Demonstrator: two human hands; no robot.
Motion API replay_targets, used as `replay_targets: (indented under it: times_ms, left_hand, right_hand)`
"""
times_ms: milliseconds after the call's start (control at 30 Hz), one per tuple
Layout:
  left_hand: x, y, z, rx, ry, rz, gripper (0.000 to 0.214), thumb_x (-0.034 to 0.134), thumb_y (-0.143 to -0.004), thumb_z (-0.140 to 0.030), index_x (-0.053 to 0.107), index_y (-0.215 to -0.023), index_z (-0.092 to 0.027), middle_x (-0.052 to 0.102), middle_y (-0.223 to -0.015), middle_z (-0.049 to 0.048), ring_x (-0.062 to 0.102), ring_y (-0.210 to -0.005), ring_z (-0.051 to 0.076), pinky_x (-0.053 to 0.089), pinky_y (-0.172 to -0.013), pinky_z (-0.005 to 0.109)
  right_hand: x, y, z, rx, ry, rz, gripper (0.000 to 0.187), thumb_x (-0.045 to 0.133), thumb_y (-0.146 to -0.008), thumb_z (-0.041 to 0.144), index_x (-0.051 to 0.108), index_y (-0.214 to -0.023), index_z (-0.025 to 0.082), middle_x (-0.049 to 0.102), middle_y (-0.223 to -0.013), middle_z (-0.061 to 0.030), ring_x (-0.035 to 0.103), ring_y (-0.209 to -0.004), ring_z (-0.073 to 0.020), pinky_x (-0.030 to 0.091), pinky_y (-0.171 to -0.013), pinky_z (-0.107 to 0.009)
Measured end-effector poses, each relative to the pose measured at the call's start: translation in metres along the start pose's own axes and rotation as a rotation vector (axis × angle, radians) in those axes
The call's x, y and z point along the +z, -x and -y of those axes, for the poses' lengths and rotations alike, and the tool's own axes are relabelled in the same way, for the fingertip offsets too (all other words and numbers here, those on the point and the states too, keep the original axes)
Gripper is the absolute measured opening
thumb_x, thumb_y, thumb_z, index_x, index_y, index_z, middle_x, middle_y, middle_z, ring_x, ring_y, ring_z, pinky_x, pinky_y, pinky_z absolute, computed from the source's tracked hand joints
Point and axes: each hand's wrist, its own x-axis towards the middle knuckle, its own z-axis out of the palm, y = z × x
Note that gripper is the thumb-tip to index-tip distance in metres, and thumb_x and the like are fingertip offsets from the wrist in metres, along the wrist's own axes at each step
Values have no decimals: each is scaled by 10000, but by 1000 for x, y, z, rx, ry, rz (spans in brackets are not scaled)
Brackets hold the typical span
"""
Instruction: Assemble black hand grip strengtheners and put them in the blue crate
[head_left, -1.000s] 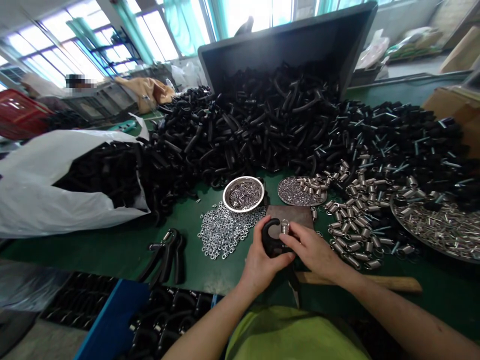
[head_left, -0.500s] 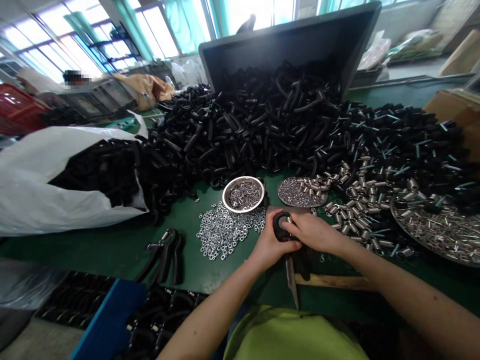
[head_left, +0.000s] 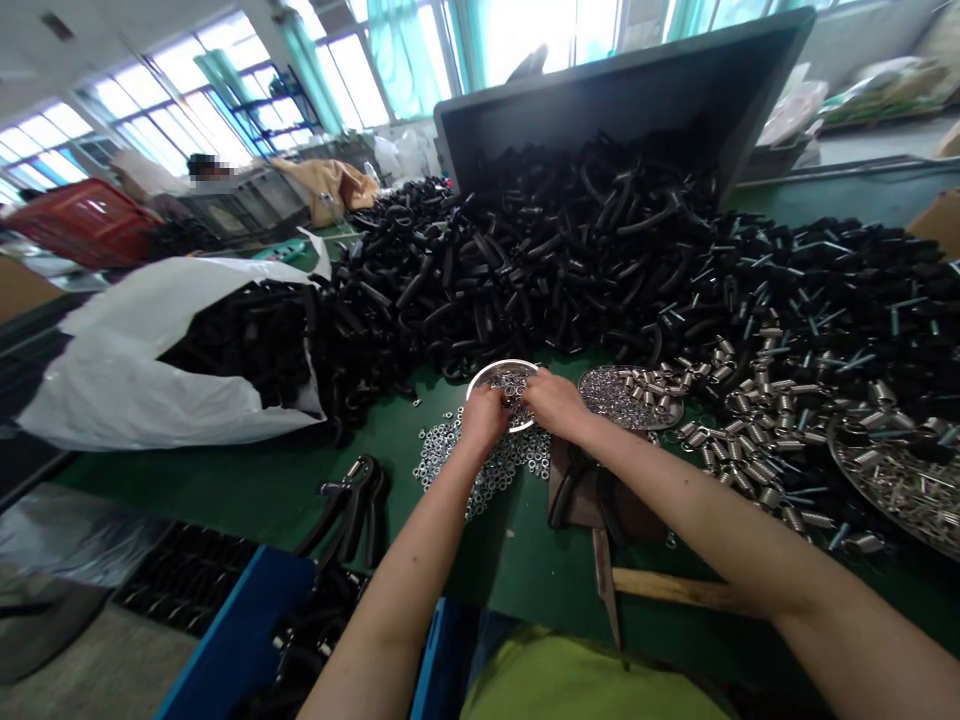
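White sack (head_left: 142, 350) of black handles, far left. Assembled hand grip (head_left: 352, 522) lies on the table, nuts (head_left: 491, 482) heaped right of it. Left hand (head_left: 484, 415) at left side of the metal bowl (head_left: 504, 363), fingers curled in; can't tell if they pinch anything. Bowl sits behind the nuts, holding small metal parts (head_left: 513, 383). Right hand (head_left: 553, 402) over its right rim, fingertips inside, grip hidden. Black handle piece (head_left: 568, 497) rests on brown plate (head_left: 586, 508), hands off. Springs (head_left: 754, 440) scattered further right.
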Motion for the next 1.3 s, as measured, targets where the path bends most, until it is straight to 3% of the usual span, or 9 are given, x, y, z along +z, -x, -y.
replay_targets:
  times_ms: [233,367,500,600,767,867,1000,1100,1300]
  left_hand:
    - [12,-5,-2,-18,22,-30,184,499,-810,-209,661,-881,-158,650,-970,115,590,-921,219,429,-803,292]
    - [13,-4,-1,-45,61,-75,206,471,-834,-218,626,-957,-161,652,-979,111,595,-905,223,423,-771,291]
    - [13,-1,1,-57,136,-106,232,459,-859,-225,596,-1042,-193,679,-902,66,612,-834,197,420,-732,272]
    - [12,0,4,-32,315,-153,240,490,-854,-223,610,-1059,-188,686,-940,53,612,-843,180,418,-753,269]
    - [4,5,-1,-41,431,-203,186,513,-837,-242,653,-940,-176,690,-901,46,614,-815,166,432,-748,257]
    - [1,23,-17,-9,548,-235,193,502,-846,-286,640,-918,-171,677,-888,36,604,-800,144,439,-757,247]
    - [9,62,-52,109,805,-44,188,523,-831,-344,613,-842,-179,661,-799,15,596,-723,131,459,-661,231]
    - [20,83,-71,100,1003,137,175,483,-849,-348,548,-877,-188,661,-820,13,602,-678,119,455,-539,201]
    - [32,89,-71,-19,1166,195,264,534,-815,-373,564,-969,-161,587,-697,-6,557,-560,102,442,-442,182]
  right_hand:
    - [25,-34,9,5,-54,-20,287,531,-880,335,572,-1095,150,565,-1160,-87,544,-1042,-209,433,-898,-442]
    - [24,-28,3,62,-179,-74,228,464,-885,176,571,-1073,101,617,-1068,-155,543,-1042,-237,418,-870,-370]
    - [16,-4,-8,107,-369,-166,306,408,-875,131,518,-1159,160,658,-948,-71,597,-884,-187,430,-749,-274]
    - [16,25,-23,127,-506,-223,313,311,-900,150,552,-1096,184,638,-846,-4,600,-792,-128,423,-693,-207]
    - [28,75,-48,206,-650,-241,314,223,-905,187,464,-1102,144,598,-740,6,570,-562,-98,425,-525,-198]
    - [31,98,-53,244,-595,-194,295,265,-904,195,449,-1133,167,626,-771,-7,591,-629,-116,438,-588,-221]
    - [31,116,-53,333,-357,-82,259,371,-862,164,535,-1061,186,660,-947,-80,608,-845,-188,407,-719,-280]
    - [32,123,-57,337,-349,-7,221,452,-800,138,590,-967,183,678,-869,-89,620,-788,-219,391,-682,-293]
    - [31,124,-72,324,-482,-54,166,469,-816,168,612,-894,201,685,-766,-34,622,-714,-168,405,-654,-263]
